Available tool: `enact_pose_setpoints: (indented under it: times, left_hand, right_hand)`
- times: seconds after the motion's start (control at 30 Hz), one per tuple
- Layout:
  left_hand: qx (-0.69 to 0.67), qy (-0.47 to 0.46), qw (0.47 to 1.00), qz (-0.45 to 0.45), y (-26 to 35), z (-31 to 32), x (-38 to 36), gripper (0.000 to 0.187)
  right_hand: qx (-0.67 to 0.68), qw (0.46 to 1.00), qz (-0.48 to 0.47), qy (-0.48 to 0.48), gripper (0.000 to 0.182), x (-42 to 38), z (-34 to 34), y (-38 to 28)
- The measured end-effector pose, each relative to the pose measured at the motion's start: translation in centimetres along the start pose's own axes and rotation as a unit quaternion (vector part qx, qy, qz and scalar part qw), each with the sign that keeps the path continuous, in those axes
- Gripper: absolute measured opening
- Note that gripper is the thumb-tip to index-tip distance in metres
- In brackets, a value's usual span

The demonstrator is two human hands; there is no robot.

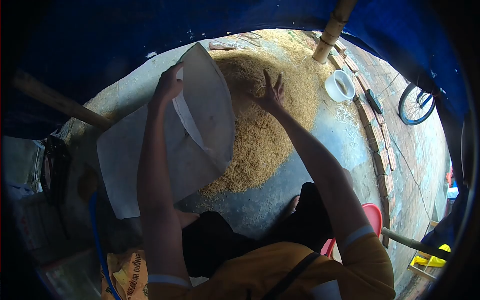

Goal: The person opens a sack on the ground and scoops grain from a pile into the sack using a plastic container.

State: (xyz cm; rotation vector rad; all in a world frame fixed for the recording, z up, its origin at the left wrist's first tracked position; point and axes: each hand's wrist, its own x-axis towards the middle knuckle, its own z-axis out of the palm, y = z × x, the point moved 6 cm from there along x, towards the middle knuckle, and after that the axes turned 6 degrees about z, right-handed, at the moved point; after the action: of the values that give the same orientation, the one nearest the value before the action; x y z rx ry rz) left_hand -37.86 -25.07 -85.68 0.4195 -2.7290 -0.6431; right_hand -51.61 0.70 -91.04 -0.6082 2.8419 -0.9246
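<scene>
My left hand (170,86) is closed on the rim of a large white sack (135,160). The mouth of the sack gapes to the right, beside a heap of yellow-brown grain or husks (257,155) on the concrete floor. Over the upper part of this heap, my right hand (271,95) is stretched out with its fingers spread and holds nothing. A gap separates it from the sack's rim. What lies inside the sack is hidden.
A white plastic tub (340,86) stands right of the heap, near a bamboo post (334,31) and a row of bricks (374,132). Beyond is a bicycle wheel (417,104). A red plastic seat (372,217) and an orange printed bag (131,275) are close to me. Blue tarpaulin (120,35) hangs overhead.
</scene>
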Motion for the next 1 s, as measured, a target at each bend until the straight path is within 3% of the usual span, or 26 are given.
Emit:
enact_pose_setpoints:
  times: [0.03, 0.07, 0.1, 0.17, 0.2, 0.27, 0.3, 0.37, 0.4, 0.43, 0.5, 0.57, 0.63, 0.7, 0.8, 0.9, 0.97, 1.0]
  left_hand:
    - [0.0, 0.004, 1.0, 0.001, 1.3, -0.4, -0.1, 0.059]
    - [-0.087, -0.105, 0.989, -0.059, 2.8, 0.4, -0.7, 0.061]
    - [-0.171, -0.212, 0.955, -0.117, 3.6, 1.4, -1.5, 0.063]
    - [-0.21, -0.236, 0.942, -0.111, 3.3, 2.7, -1.6, 0.069]
    - [-0.202, -0.245, 0.942, -0.107, 3.1, 3.0, -1.5, 0.069]
    - [-0.195, -0.253, 0.942, -0.103, 3.2, 3.1, -1.6, 0.069]
    - [-0.198, -0.253, 0.941, -0.103, 3.3, 3.1, -1.6, 0.069]
    - [-0.201, -0.251, 0.941, -0.107, 3.2, 3.0, -1.8, 0.07]
    - [-0.195, -0.257, 0.94, -0.108, 2.9, 2.9, -1.8, 0.071]
    - [-0.189, -0.263, 0.94, -0.11, 2.5, 2.8, -1.9, 0.072]
    - [-0.204, -0.27, 0.932, -0.131, 3.2, 1.6, -2.4, 0.073]
    - [-0.219, -0.279, 0.923, -0.147, 3.3, 1.2, -2.5, 0.074]
    - [-0.211, -0.273, 0.928, -0.141, 3.0, 0.9, -2.4, 0.076]
    - [-0.214, -0.267, 0.928, -0.146, 3.1, 0.5, -2.4, 0.077]
    - [-0.222, -0.255, 0.929, -0.148, 2.5, -0.1, -2.8, 0.077]
    - [-0.262, -0.223, 0.93, -0.133, 0.9, -0.3, -2.9, 0.076]
    - [-0.299, -0.199, 0.925, -0.122, 0.2, -0.6, -3.0, 0.075]
    - [-0.261, -0.198, 0.935, -0.135, -0.1, -0.7, -3.1, 0.074]
  right_hand:
    - [-0.075, 0.991, 0.082, -0.072, 0.105, 0.5, 1.1, 2.3]
    - [-0.11, 0.99, 0.025, -0.087, 0.116, 2.0, 4.4, 5.6]
    - [-0.11, 0.99, 0.022, -0.084, 0.116, 2.3, 6.5, 7.0]
    - [-0.163, 0.968, -0.025, -0.19, 0.111, 0.6, 10.0, 7.4]
    - [-0.162, 0.968, -0.025, -0.19, 0.111, -0.2, 9.8, 7.7]
    - [-0.011, 0.974, 0.087, -0.211, 0.101, -1.8, 7.2, 7.9]
    - [-0.012, 0.974, 0.085, -0.21, 0.101, -1.2, 7.9, 9.4]
    - [0.092, 0.972, 0.154, -0.154, 0.084, 0.0, 8.4, 12.5]
    - [0.083, 0.966, 0.184, -0.159, 0.079, 0.6, 7.8, 12.8]
    - [0.084, 0.966, 0.181, -0.162, 0.079, 0.7, 6.4, 11.1]
    - [0.262, 0.924, 0.236, -0.149, 0.072, 0.6, 3.2, 7.8]
    - [0.402, 0.876, 0.215, -0.159, 0.047, 1.0, 0.9, 2.3]
    - [0.517, 0.795, 0.075, -0.308, 0.034, 1.6, 1.3, -2.7]
    - [0.55, 0.758, 0.103, -0.335, 0.025, 0.1, 1.3, -7.4]
    - [0.461, 0.802, 0.068, -0.373, 0.024, -1.7, 3.6, -10.5]
    - [0.162, 0.936, -0.097, -0.297, 0.036, -4.4, 5.0, -11.3]
    - [-0.054, 0.954, -0.196, -0.221, 0.044, -5.7, 6.7, -11.4]
    - [0.146, 0.981, -0.047, -0.12, 0.044, -4.5, 7.7, -8.6]
